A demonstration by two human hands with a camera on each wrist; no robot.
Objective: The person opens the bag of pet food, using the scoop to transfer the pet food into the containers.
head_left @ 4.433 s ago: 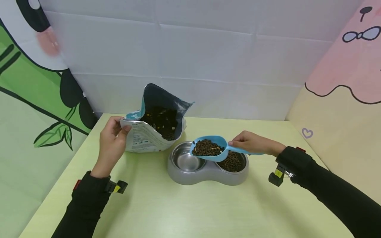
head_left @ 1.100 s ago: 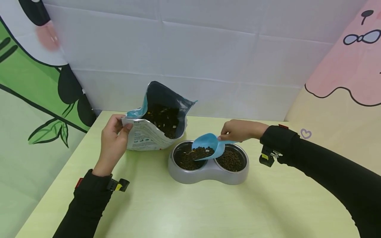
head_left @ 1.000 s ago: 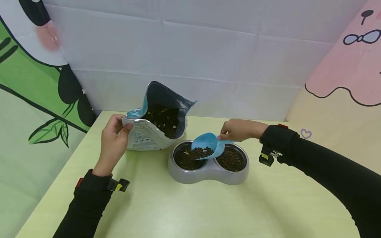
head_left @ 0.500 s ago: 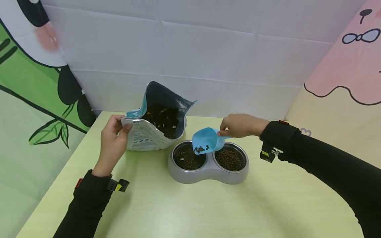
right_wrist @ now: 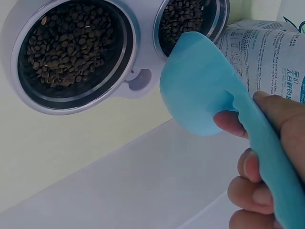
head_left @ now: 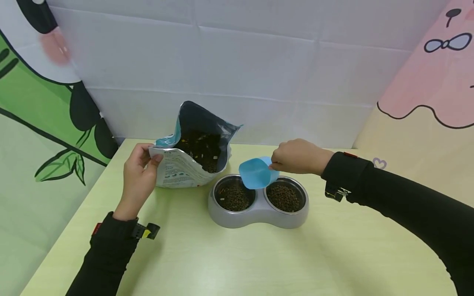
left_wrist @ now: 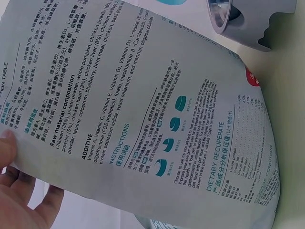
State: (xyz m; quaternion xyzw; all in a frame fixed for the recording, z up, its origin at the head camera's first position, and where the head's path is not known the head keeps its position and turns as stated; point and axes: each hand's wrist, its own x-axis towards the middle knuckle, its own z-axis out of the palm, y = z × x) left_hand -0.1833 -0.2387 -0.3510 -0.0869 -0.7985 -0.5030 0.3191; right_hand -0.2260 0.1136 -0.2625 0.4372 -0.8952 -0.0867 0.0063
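My left hand pinches the open edge of a pet food bag, thumb in front and fingers behind. Brown kibble and lighter bits lie inside the bag's dark mouth. My right hand grips the handle of a light blue scoop. The scoop is tipped steeply over the left half of a grey double bowl, and its inside shows no kibble. Both steel bowls hold brown kibble; the left heap has a few pale bits. In the right wrist view, fingers curl round the scoop's handle.
The double bowl stands on a pale yellow-green table, just right of the bag. Behind the table hangs a white creased sheet. Cartoon-printed panels rise at the left and right sides.
A scoopful of kibble has gone from the blue scoop into the left bowl, which was bare earlier. My right hand has tilted the scoop further and raised it slightly. The left hand stays put.
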